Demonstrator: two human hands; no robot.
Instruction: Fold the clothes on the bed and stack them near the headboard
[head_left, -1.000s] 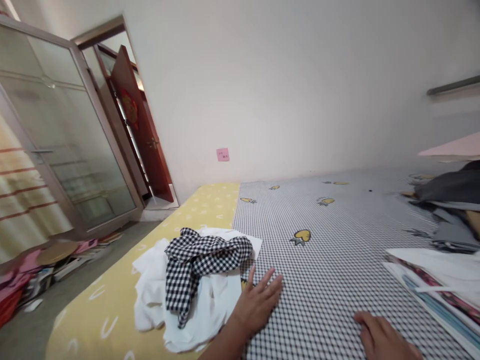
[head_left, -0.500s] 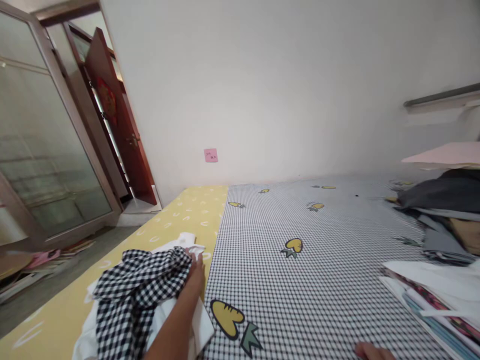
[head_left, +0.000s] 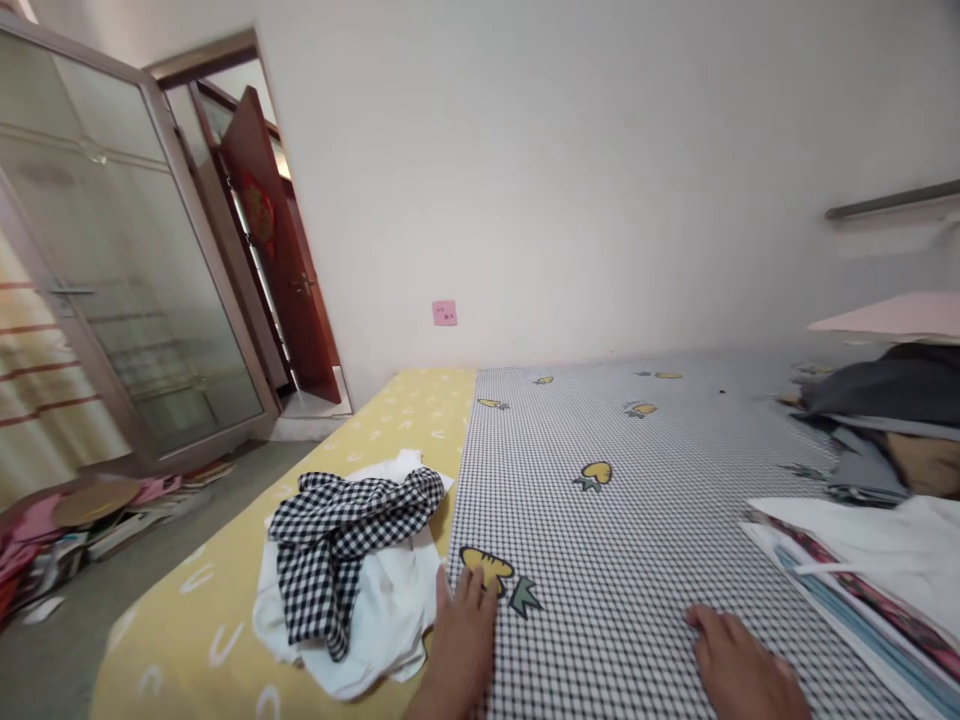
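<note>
My left hand lies on the checked bed sheet with its fingers stretched out, over a printed carrot. It holds nothing. Just left of it, a black-and-white checked cloth rests bunched on top of a crumpled white garment, both on the yellow part of the bedding. My right hand is over the sheet at the lower right, fingers loosely extended and nothing visible in them. Nearest to it is a stack of folded clothes, white on top with blue and red layers beneath.
Behind that stack sits a pile of dark and grey clothes under a pink sheet. A pink note sticks to the wall. Books and papers lie on the floor at left, near a glass door.
My left hand has let go of the checked cloth and moved right onto the sheet. My right hand has come further into view. The view has turned slightly left.
</note>
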